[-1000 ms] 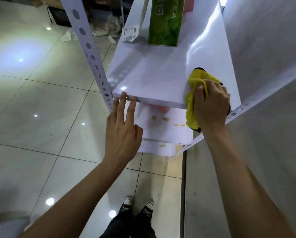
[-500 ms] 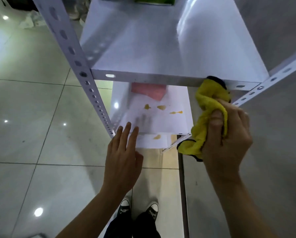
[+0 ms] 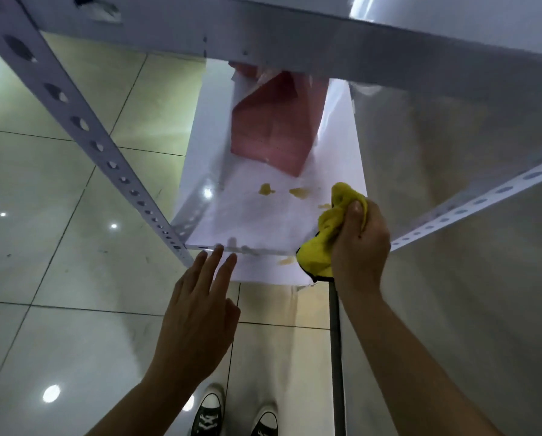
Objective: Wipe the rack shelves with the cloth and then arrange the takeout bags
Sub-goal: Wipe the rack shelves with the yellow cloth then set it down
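My right hand (image 3: 359,243) grips a bunched yellow cloth (image 3: 332,228) at the front right corner of a white lower shelf (image 3: 254,221). Several yellow-brown stains (image 3: 298,192) mark that shelf just left of the cloth. A pink takeout bag (image 3: 272,133) stands further back on the same shelf. My left hand (image 3: 200,313) is flat with straight fingers, its tips touching the shelf's front edge. The upper shelf's front lip (image 3: 294,51) crosses the top of the view.
A perforated grey rack post (image 3: 84,127) slants down on the left, another (image 3: 470,206) on the right. A grey wall (image 3: 467,309) stands right of the rack. Below it another shelf edge (image 3: 263,272) shows a stain. Glossy floor tiles and my two shoes (image 3: 235,416) lie below.
My view and both hands dropped from the upper shelf to the lower one. The right hand carried the cloth down beside the stains; the left hand's fingertips moved to the lower shelf's front edge.
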